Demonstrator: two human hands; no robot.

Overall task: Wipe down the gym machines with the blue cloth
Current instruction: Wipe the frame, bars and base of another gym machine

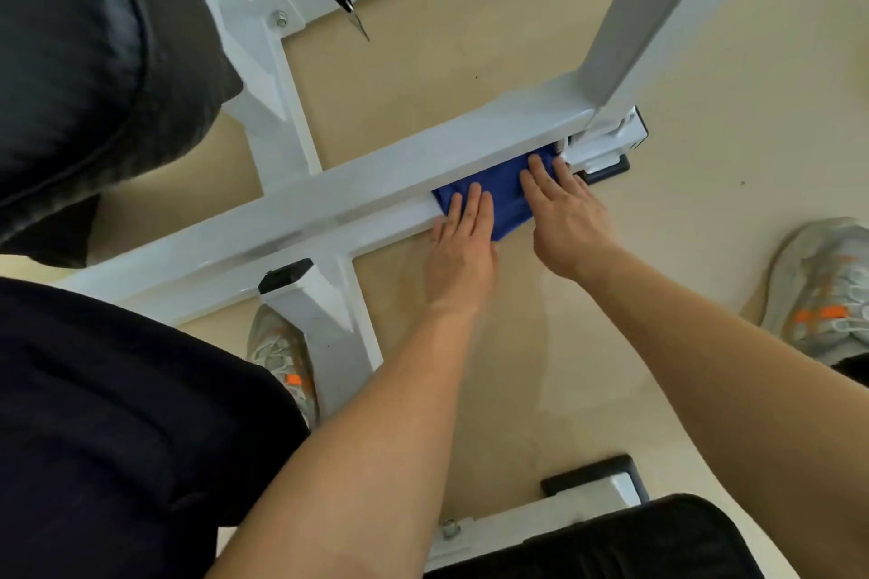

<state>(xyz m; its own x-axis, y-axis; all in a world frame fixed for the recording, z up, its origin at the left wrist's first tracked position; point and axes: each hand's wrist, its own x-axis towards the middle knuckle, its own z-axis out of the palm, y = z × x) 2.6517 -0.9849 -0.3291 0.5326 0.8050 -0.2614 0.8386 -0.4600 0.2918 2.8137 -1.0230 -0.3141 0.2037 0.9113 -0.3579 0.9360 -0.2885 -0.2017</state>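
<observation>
The single head view looks steeply down from close above at the floor [470, 75] and the machine's white base rail [305, 202].

Gym; white steel machine frame [291, 207] on beige floor [470, 61]; black padded seat [70, 61].

A smooth, pale beige matte floor [470, 75] fills the whole background, plain and uniform (a few tiny dark specks [743, 182] dot it). The light is soft and even, casting only faint, blurred shadows. A slightly darker, faintly streaked patch [541, 343] lies near the middle.
</observation>
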